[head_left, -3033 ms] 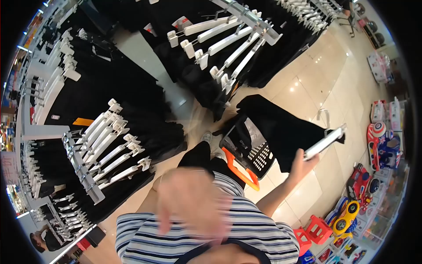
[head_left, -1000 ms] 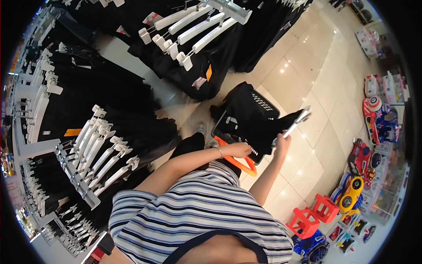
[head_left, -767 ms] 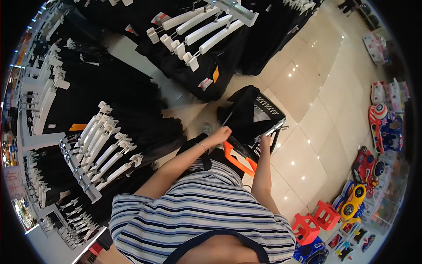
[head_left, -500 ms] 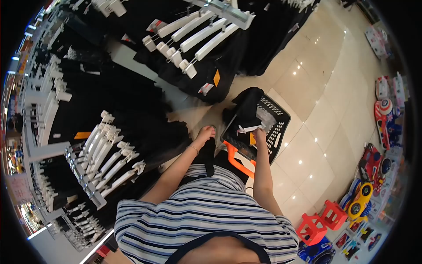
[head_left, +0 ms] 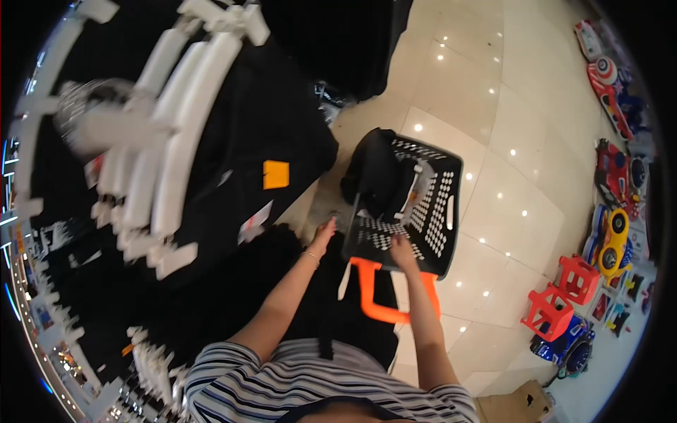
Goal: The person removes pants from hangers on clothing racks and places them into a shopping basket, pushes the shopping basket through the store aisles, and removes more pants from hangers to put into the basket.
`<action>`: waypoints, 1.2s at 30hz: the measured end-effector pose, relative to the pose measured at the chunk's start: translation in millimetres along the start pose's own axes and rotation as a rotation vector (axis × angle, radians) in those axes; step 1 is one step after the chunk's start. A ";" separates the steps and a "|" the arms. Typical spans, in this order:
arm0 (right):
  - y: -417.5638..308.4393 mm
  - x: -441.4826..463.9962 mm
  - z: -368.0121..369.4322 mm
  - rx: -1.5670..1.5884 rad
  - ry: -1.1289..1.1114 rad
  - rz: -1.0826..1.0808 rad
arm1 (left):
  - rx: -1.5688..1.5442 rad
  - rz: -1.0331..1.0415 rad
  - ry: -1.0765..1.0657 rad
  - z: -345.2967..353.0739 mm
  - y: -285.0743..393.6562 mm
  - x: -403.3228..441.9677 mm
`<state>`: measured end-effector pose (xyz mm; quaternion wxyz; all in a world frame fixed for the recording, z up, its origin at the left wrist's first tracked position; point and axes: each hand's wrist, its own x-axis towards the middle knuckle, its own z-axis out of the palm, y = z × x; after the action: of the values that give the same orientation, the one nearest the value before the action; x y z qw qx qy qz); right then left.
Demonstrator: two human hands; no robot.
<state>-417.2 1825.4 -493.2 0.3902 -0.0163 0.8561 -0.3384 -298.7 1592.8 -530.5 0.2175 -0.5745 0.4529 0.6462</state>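
Observation:
A black shopping basket (head_left: 451,176) with an orange handle (head_left: 382,312) is in front of my body. Bundled black clothing (head_left: 374,169) lies at its far left side, with a white hanger (head_left: 410,192) beside it. My right hand (head_left: 402,248) is over the near part of the basket, apart from the hanger; its finger pose is too unclear to make out. Just left of the basket, my left hand (head_left: 323,236) has its fingers stretched out and holds nothing. A bracelet is on that wrist.
White hangers (head_left: 185,141) bearing black garments (head_left: 282,113) fill the left side, close to the camera. An orange tag (head_left: 276,175) hangs there. On the right are pale floor tiles (head_left: 522,176), red stools (head_left: 549,312), a yellow toy vehicle (head_left: 615,247) and other toy vehicles.
The hanger and black clothing my right hand held now lie in the basket, apart from that hand. My left hand has moved away from the basket. The view has shifted, and the racks look nearer.

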 end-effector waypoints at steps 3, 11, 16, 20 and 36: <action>5.5 10.1 7.5 -0.078 -0.142 0.052 | -0.145 -0.225 -0.082 20.8 4.7 84.4; 21.7 62.0 11.8 -0.169 -0.298 -0.038 | -0.753 -0.057 -0.390 96.5 77.4 206.5; -1.0 68.0 -7.1 0.158 -0.337 0.105 | -0.552 0.215 0.220 97.8 77.3 251.3; 9.9 73.4 -14.2 0.132 -0.313 0.048 | -0.034 0.897 0.427 134.6 140.3 138.0; -58.4 83.8 -72.3 0.103 -0.253 -0.054 | 0.030 0.535 0.144 143.5 -6.4 104.9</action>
<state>-538.4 1796.9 -480.0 0.4859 -0.0619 0.7810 -0.3875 -397.6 1690.7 -641.2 0.0152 -0.4756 0.6122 0.6315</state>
